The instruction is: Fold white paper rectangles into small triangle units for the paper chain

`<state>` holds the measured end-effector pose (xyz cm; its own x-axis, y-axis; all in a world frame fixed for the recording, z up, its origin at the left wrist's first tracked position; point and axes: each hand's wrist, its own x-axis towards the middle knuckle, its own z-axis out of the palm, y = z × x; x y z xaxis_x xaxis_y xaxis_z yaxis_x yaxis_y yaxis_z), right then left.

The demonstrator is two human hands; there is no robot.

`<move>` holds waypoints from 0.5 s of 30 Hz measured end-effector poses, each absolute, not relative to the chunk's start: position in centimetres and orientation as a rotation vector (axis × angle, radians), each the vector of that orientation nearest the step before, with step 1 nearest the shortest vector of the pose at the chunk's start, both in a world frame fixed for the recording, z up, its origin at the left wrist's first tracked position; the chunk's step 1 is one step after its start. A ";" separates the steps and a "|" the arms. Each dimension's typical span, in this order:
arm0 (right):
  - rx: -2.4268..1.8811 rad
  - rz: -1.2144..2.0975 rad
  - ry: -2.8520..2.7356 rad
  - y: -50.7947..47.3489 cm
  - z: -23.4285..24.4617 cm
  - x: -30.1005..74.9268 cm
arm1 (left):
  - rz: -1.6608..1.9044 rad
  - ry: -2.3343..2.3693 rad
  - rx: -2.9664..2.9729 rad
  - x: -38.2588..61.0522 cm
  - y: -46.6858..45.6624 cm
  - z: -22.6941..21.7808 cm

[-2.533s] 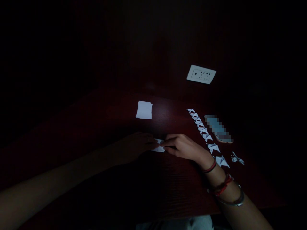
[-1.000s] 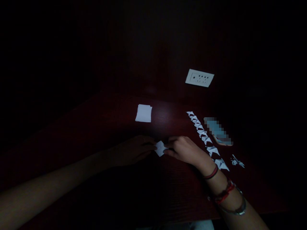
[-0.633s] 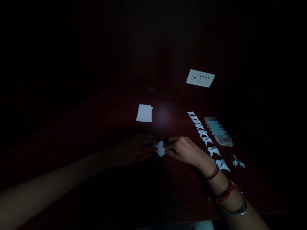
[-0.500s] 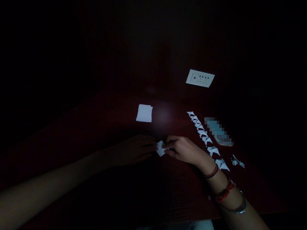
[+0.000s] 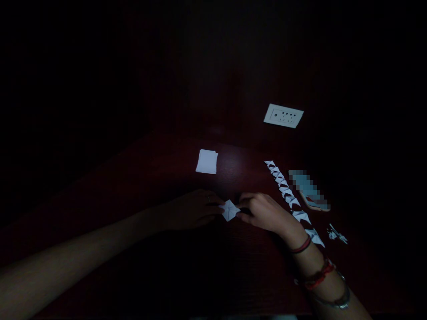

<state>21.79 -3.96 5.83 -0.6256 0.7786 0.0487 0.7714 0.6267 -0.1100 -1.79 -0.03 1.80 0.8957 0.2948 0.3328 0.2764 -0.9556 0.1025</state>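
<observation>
A small white piece of folded paper [image 5: 229, 210] lies on the dark table in front of me, diamond-shaped, with creases crossing at its middle. In deep shadow, my left hand [image 5: 193, 210] has its fingertips on the paper's left corner. My right hand [image 5: 263, 212], better lit, pinches the right corner between thumb and fingers. To the right of that hand runs a slanting row of folded white paper pieces [image 5: 283, 186], several of them overlapping. A stack of white paper squares [image 5: 207, 162] sits farther back, beyond my hands.
A phone [image 5: 310, 190] with a blurred-out screen lies right of the row. Nearer is a small heap of white bits [image 5: 336, 234], too small to name. A wall socket [image 5: 283, 116] is mounted behind the dark red table [image 5: 160, 164]. The surroundings are very dark.
The view has shifted slightly, so everything sits a little lower and to the right. My right fingers have drawn back from the paper's middle to its right corner, showing more of the creases.
</observation>
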 end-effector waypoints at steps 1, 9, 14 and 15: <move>-1.318 0.100 -2.750 -3.9 5.8 21.8 | 0.528 0.464 3.000 -1.8 -0.1 1.9; -1.208 0.186 -2.742 -3.9 5.7 21.6 | 0.554 0.460 3.019 -1.8 0.0 1.5; -1.040 0.476 -2.749 -3.5 5.6 21.8 | 0.509 0.437 3.081 -2.1 0.7 0.8; -1.022 0.509 -2.747 -3.5 5.6 21.9 | 0.504 0.434 3.090 -2.1 0.8 0.7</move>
<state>21.92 -3.46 5.58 -0.7519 0.6583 0.0363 0.6015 0.7075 -0.3710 -2.12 0.75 0.69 0.9116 0.2652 0.3142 0.2714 -0.9622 0.0247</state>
